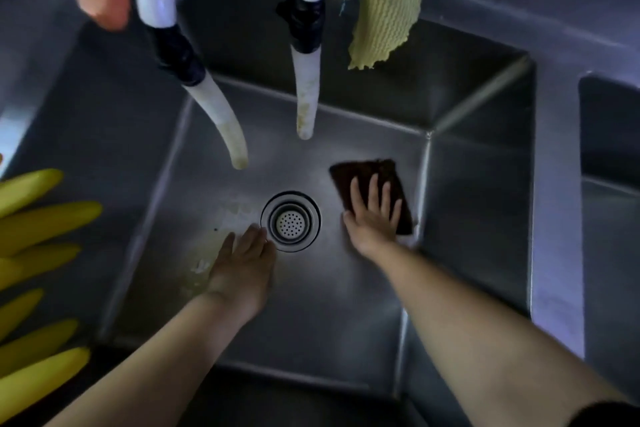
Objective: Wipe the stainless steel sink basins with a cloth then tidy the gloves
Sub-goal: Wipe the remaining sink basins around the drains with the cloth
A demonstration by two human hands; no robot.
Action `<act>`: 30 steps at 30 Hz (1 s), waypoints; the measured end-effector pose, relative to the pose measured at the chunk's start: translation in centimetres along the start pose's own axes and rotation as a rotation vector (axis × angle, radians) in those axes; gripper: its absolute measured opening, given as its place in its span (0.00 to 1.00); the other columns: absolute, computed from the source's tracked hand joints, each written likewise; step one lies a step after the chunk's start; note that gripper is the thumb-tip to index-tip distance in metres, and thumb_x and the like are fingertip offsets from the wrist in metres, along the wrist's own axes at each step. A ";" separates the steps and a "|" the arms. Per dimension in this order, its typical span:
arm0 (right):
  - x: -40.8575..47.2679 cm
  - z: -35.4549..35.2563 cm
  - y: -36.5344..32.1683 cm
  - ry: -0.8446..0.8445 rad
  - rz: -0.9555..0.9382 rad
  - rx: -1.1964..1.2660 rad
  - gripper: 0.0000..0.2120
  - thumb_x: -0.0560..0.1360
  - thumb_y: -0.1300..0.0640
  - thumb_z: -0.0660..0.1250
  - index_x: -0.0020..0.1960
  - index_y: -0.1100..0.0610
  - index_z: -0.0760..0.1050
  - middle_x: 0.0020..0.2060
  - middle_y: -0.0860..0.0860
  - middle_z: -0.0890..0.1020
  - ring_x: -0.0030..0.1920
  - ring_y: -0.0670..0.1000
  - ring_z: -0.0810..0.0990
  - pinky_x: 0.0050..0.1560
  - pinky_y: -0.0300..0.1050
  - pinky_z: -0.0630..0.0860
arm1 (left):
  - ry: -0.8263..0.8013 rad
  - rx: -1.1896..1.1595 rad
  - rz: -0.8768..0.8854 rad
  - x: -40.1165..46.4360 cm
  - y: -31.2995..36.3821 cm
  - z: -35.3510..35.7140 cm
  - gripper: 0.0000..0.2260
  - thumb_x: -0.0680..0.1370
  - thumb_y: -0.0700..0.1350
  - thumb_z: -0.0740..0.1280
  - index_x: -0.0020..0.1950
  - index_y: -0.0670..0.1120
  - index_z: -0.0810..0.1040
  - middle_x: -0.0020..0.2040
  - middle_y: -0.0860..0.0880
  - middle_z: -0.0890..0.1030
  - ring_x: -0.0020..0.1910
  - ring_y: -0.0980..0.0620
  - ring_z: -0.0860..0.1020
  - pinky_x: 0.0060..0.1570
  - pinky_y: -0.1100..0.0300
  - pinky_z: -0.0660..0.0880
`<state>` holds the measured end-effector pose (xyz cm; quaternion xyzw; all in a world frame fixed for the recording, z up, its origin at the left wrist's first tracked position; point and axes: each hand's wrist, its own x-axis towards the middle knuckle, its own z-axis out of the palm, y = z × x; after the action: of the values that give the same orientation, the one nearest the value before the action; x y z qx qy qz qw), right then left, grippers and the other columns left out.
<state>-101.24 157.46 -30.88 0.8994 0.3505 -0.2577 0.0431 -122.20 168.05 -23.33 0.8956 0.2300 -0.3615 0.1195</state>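
I look down into a stainless steel sink basin (325, 305) with a round drain strainer (291, 221) in its floor. My right hand (372, 218) lies flat, fingers spread, on a dark brown cloth (363, 172) pressed to the basin floor near the right wall. My left hand (242, 260) rests open on the floor just left of the drain, holding nothing. Yellow rubber gloves (38, 229) hang over the sink's left rim, fingers pointing right.
Two white hoses (221, 114) (306, 94) with black couplings hang down from taps above the basin. A yellow-green waffle cloth (384, 7) drapes over the back rim. A second basin (609, 156) lies to the right, behind a steel divider.
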 end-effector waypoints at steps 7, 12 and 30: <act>-13.1 4.8 -3.6 -0.138 -0.313 -0.102 0.34 0.77 0.44 0.55 0.76 0.46 0.41 0.76 0.55 0.40 0.76 0.64 0.47 0.71 0.65 0.42 | 0.176 -0.145 -0.013 -5.4 -2.6 -4.1 0.25 0.78 0.53 0.57 0.74 0.47 0.60 0.76 0.49 0.58 0.77 0.51 0.49 0.73 0.52 0.50; -9.3 2.6 -3.5 0.010 -0.200 -0.059 0.20 0.78 0.46 0.56 0.69 0.48 0.66 0.70 0.53 0.65 0.66 0.59 0.64 0.71 0.58 0.52 | 0.312 -0.136 -0.058 -7.9 -4.9 -4.8 0.25 0.75 0.54 0.61 0.67 0.41 0.73 0.68 0.42 0.73 0.71 0.44 0.67 0.66 0.46 0.67; 5.8 -1.0 -15.3 0.441 -0.107 -0.161 0.30 0.78 0.46 0.44 0.76 0.60 0.53 0.74 0.64 0.57 0.74 0.65 0.51 0.73 0.62 0.44 | 0.328 -0.174 -0.146 -5.6 -7.3 -1.9 0.27 0.79 0.57 0.54 0.75 0.47 0.56 0.75 0.49 0.60 0.75 0.49 0.54 0.70 0.54 0.55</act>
<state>-107.19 172.77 -31.27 0.9077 0.4181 -0.0281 0.0234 -128.24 173.24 -18.41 0.9098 0.3408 -0.1974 0.1309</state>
